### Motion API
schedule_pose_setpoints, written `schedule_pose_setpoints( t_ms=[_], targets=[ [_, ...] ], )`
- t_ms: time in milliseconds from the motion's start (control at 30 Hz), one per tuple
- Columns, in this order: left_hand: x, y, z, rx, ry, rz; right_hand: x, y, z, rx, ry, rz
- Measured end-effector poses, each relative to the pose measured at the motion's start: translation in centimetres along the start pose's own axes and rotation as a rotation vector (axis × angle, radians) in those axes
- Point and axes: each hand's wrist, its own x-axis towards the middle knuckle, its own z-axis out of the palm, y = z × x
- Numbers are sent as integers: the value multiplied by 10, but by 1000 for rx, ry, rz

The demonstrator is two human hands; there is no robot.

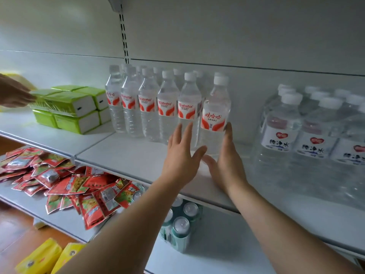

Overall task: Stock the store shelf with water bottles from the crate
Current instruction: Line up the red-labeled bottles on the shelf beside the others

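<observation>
On the shelf [126, 155], open hands flank the end bottle [215, 117].

The rear rows of water bottles [178, 73] show only caps behind the front row near the shelf [126, 155] back panel, so their count cannot be told. The shrink-wrapped pack [308, 135] runs off the right edge, and the cans [180, 224] below sit partly hidden under the shelf's front edge. A second person's hand [13, 91] is cut by the left edge and blurred.
</observation>
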Motion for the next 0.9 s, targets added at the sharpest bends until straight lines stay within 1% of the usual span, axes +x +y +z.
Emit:
schedule_pose_setpoints(
  t_ms=[133, 400, 533, 667, 767, 833, 900],
  targets=[
    [13, -21, 13, 64, -56, -2, 18, 1, 9, -71, 9, 38],
    [22, -28, 20, 165, -18, 6, 41, 5, 25, -258, -18, 90],
    [22, -31, 21, 167, 3, 28, 39, 4, 26, -297, -5, 72],
    [21, -33, 19, 153, 10, 49, 37, 5, 25, -309, -33, 98],
    [16, -28, 16, 109, 53, 17, 24, 0, 20, -343, -29, 106],
    [7, -22, 12, 55, 117, -38, 10, -5, 13, -396, -24, 67],
    [-9, -18, 6, -4, 166, -90, -8, -11, 6, -468, -34, -49]
  ],
)
